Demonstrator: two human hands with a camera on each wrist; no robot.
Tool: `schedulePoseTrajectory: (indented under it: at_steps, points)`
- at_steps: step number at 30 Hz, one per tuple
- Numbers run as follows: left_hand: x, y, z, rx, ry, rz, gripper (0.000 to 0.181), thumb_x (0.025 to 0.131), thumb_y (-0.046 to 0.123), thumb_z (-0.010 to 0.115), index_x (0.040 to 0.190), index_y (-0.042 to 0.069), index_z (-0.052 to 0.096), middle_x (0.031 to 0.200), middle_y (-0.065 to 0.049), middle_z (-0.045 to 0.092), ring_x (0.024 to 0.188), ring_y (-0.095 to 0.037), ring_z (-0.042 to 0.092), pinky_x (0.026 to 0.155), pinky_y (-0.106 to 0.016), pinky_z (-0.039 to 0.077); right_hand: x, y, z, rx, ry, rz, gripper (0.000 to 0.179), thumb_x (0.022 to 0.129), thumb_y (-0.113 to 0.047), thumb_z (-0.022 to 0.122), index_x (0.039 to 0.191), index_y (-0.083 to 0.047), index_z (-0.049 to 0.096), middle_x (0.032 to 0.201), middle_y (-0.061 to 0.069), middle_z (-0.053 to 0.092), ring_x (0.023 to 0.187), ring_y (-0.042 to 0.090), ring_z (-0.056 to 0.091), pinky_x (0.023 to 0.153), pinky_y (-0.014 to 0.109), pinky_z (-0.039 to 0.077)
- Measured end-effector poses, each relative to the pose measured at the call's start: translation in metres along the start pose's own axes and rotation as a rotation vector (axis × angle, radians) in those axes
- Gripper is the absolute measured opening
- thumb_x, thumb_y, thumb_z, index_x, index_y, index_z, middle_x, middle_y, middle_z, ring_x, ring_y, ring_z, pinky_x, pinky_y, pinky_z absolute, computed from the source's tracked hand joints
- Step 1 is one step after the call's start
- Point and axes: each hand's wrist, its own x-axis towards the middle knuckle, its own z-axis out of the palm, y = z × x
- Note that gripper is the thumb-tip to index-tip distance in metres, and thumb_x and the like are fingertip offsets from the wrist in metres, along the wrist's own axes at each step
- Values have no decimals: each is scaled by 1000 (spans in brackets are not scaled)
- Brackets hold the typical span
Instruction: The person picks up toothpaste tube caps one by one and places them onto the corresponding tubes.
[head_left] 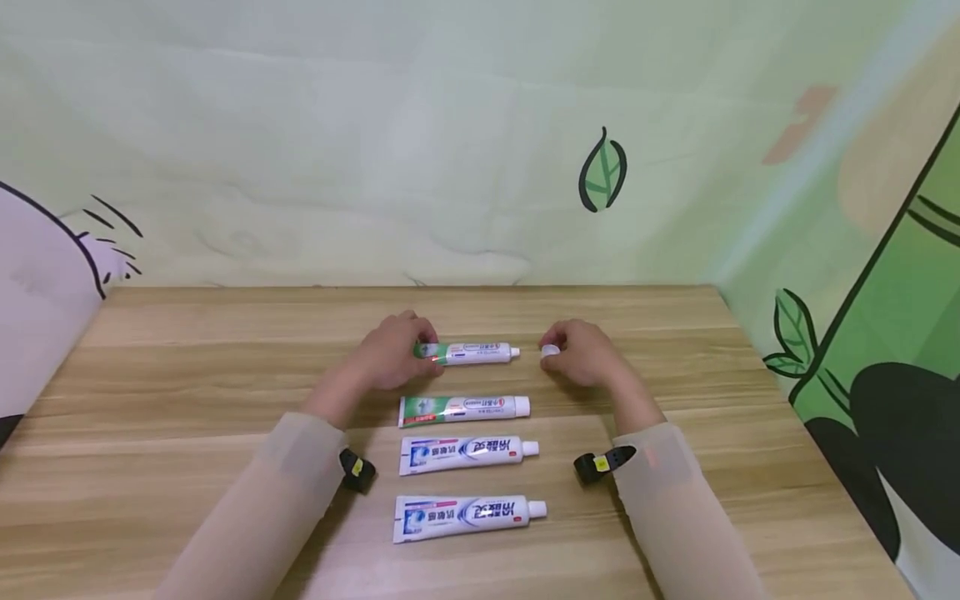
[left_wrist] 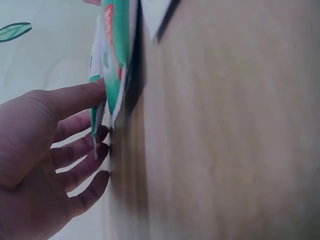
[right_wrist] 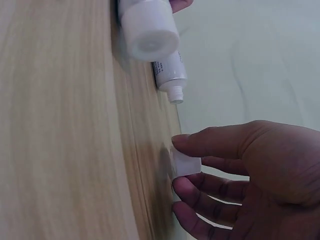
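Note:
My left hand [head_left: 392, 353] holds the tail end of the farthest toothpaste tube [head_left: 480, 354], which is green and white and lies on the table. Its threaded nozzle [right_wrist: 175, 94] is bare and points right. A short gap away, my right hand [head_left: 587, 354] pinches a white cap [right_wrist: 187, 164] between thumb and fingers, at the table surface. Nearer to me lies a second green and white toothpaste tube [head_left: 465, 409] with its white cap on. In the left wrist view, the thumb of my left hand [left_wrist: 30, 150] partly covers the held tube.
Two blue and white toothpaste tubes [head_left: 465, 454] [head_left: 472, 517] lie in the same column closer to me, both capped and pointing right. Wood-grain table [head_left: 187, 417] runs back to a printed cloth wall [head_left: 337, 167]. Black wrist cameras [head_left: 357, 471] [head_left: 603, 464] sit on both sleeves.

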Motion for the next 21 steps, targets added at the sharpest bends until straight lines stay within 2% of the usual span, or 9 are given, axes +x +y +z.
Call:
schedulePoseTrajectory:
  at_steps: [5, 9, 12, 17, 21]
  points:
    - [-1, 2, -4, -86, -23, -23, 35, 93, 30, 78, 119, 11, 64, 118, -8, 66, 108, -27, 61, 101, -47, 51, -2, -2, -1, 23, 19, -20, 28, 93, -18, 73, 119, -6, 72, 115, 14, 71, 107, 30, 63, 99, 48, 50]
    - [0, 1, -4, -109, -42, -41, 34, 94, 30, 77, 120, 13, 63, 116, -7, 68, 106, -26, 63, 100, -47, 52, -3, -3, -1, 46, 21, -18, 30, 94, -19, 72, 121, -7, 72, 117, 13, 70, 108, 30, 62, 98, 48, 50]
    - [0, 0, -3, -123, -46, -46, 39, 94, 30, 76, 127, 12, 63, 123, -9, 68, 114, -29, 63, 104, -51, 50, -5, -5, 0, 77, 27, -9, 30, 94, -19, 72, 122, -8, 71, 119, 13, 68, 109, 31, 61, 98, 48, 49]
    - [-1, 0, -1, -137, -58, -54, 49, 95, 25, 75, 140, 10, 63, 140, -13, 62, 133, -35, 54, 116, -56, 40, -8, -7, 1, 118, 28, -11, 32, 93, -16, 73, 124, -6, 70, 119, 13, 67, 105, 29, 60, 92, 43, 50]
    - [-2, 1, 0, -175, -57, -82, 51, 93, 25, 78, 139, 7, 63, 137, -14, 61, 130, -35, 54, 116, -56, 40, -9, -8, 2, 121, 38, -21, 33, 91, -15, 74, 124, -7, 70, 116, 12, 66, 100, 27, 60, 84, 38, 50]
